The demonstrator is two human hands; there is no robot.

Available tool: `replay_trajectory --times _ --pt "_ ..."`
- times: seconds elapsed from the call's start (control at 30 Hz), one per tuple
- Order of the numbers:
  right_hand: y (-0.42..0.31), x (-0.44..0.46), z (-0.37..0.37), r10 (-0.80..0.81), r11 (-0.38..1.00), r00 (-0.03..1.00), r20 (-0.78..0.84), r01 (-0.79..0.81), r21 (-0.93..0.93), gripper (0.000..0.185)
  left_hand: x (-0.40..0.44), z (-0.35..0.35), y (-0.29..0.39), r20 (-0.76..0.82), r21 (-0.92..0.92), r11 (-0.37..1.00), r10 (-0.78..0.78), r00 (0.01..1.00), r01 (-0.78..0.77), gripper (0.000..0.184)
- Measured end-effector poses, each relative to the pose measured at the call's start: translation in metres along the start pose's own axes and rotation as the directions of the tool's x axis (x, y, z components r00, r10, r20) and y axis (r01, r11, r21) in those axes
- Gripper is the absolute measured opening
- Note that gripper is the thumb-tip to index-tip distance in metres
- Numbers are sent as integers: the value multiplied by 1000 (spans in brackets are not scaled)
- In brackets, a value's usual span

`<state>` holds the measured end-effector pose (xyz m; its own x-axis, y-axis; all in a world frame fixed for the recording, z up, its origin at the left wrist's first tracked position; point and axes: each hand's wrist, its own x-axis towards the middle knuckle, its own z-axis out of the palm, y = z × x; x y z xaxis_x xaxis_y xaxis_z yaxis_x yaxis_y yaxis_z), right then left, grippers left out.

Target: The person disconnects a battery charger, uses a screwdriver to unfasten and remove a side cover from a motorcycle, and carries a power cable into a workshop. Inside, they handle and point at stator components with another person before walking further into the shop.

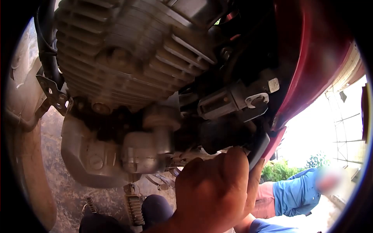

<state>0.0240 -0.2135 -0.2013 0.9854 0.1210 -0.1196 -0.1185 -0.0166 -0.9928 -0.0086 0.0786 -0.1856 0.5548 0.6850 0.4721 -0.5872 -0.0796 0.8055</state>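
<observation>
My left hand [211, 188] is closed in a fist below the underside of a motorcycle. Its fingers curl out of sight against a dark grey, smooth-edged piece [259, 150] whose kind I cannot make out. What the fist holds is hidden. Behind it, part of my right hand [253, 188] shows, with a blue sleeve [268, 226] lower down; most of its fingers are covered. Just above the hands is the red fairing [307, 70], whose lower edge meets the grey piece. A grey ignition lock-like part with a metal bracket [223, 103] sits above the fist.
The finned engine [128, 70] fills the upper left, with a rounded metal cover [91, 155] beneath. A ribbed foot peg [134, 206] hangs near my knee [156, 209]. Stained floor [50, 136] lies at left. Another person in a blue shirt [297, 192] is at right.
</observation>
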Motion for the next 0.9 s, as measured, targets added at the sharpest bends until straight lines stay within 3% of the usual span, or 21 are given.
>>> replay_trajectory --times 0.2,0.23,0.3,0.33,0.53,0.67,0.73,0.9 --pt "0 -4 4 4 1000 1000 -12 -4 28 49 8 -7 8 115 -66 983 -161 980 169 32" --pt "0 -6 4 -2 1000 1000 -14 2 31 48 9 -6 5 122 -69 983 -159 980 168 32" --pt "1 -5 2 -10 999 1000 -13 11 43 48 10 0 -12 40 -65 997 36 999 -34 30" --pt "-1 -4 4 -12 999 1000 -8 13 43 48 11 3 -15 14 -59 997 56 998 -55 30" --pt "-9 -5 7 -25 998 998 60 21 64 48 11 -8 -6 74 -21 999 -25 997 27 32" --pt "-6 5 -1 -1 995 1000 -7 2 97 48 11 -4 -13 134 -7 992 -122 983 124 36" --pt "1 14 -12 16 998 998 -68 -11 61 50 18 1 -33 43 -37 998 59 997 -57 36" --pt "1 40 -4 -73 996 995 73 76 -42 51 28 3 -44 49 8 985 170 984 -170 31"
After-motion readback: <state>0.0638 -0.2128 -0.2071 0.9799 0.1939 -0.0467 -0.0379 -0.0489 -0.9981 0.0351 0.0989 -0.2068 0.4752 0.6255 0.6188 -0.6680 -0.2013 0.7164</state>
